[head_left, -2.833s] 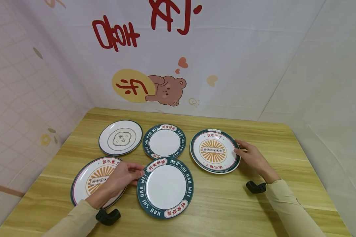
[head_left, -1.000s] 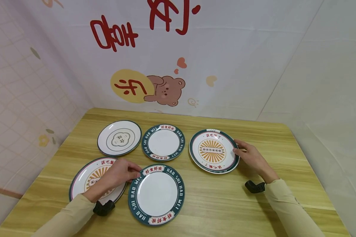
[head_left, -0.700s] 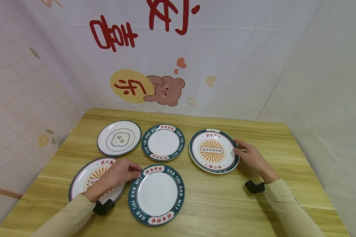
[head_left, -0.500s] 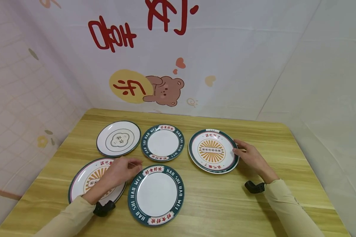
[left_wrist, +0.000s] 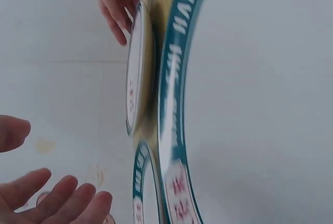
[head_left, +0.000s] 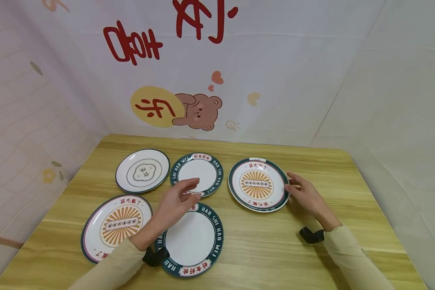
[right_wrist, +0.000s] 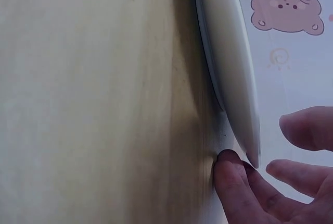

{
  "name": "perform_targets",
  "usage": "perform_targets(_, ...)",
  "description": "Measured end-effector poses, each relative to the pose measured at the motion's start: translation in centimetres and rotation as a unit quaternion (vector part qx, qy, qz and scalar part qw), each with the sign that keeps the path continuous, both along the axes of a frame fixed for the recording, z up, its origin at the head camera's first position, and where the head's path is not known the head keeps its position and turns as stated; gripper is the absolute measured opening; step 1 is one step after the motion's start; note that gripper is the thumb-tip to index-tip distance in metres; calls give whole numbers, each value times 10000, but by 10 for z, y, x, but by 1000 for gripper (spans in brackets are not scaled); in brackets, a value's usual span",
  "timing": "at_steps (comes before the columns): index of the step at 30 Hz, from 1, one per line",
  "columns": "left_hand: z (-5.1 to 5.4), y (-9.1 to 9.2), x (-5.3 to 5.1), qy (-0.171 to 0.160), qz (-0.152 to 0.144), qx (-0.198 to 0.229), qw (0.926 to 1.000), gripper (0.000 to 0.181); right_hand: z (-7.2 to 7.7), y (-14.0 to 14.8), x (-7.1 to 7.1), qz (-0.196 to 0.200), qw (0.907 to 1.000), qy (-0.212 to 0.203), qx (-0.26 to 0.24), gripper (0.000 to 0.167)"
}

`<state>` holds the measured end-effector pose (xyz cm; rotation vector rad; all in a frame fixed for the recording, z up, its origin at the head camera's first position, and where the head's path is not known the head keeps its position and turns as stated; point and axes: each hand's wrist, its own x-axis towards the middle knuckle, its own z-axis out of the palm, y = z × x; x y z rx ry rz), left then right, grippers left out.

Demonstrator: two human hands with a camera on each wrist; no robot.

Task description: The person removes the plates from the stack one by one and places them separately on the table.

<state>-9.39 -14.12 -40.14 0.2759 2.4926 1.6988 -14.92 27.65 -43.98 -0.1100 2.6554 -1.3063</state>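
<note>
My left hand (head_left: 175, 203) hovers with relaxed fingers over the gap between two green-rimmed plates, holding nothing. It hides part of the front green-rimmed plate (head_left: 190, 241) and the lower edge of the back green-rimmed plate (head_left: 199, 171). Thumb and fingers (left_wrist: 57, 198) stand apart in the left wrist view. At the right, my right hand (head_left: 306, 197) is at the edge of a plate with an orange sunburst (head_left: 256, 185). In the right wrist view, the fingertips (right_wrist: 229, 169) lie by that plate's lower rim, while the thumb (right_wrist: 307, 127) stays off it.
Another sunburst plate (head_left: 121, 225) lies at the front left. Behind it is a white plate with a grey emblem (head_left: 142, 171). All rest on a wooden table (head_left: 261, 249). A printed backdrop (head_left: 286, 72) rises behind the table.
My left hand let go of the front green-rimmed plate after shifting it left and nearer, then lifted up and rightward. My right hand stays by the sunburst plate; the view drifts slightly.
</note>
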Motion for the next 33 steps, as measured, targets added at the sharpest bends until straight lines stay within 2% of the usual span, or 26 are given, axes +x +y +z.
perform_targets(4, 3, 23, -1, -84, 50, 474, 9988, 50, 0, 0, 3, 2, 10000, -29, -46, 63)
perform_targets(13, -3, 65, -6, -507, 150, 1175, 9917, 51, 0, -1, 7, 30, 9999, -60, -99, 63)
perform_targets(20, -6, 86, -12, -1079, 245, 1396, 9840, 58, 0, 0, 9, 95, 9999, 47, -111, 59)
perform_targets(26, -14, 99, -20, -1616, 400, 1558, 9737, 65, -1, 2, 7, 145, 9998, -1, -138, 58)
perform_targets(33, -25, 108, -26, -1928, 436, 1594, 9672, 68, -2, 3, 4, 185, 9998, 14, -77, 56)
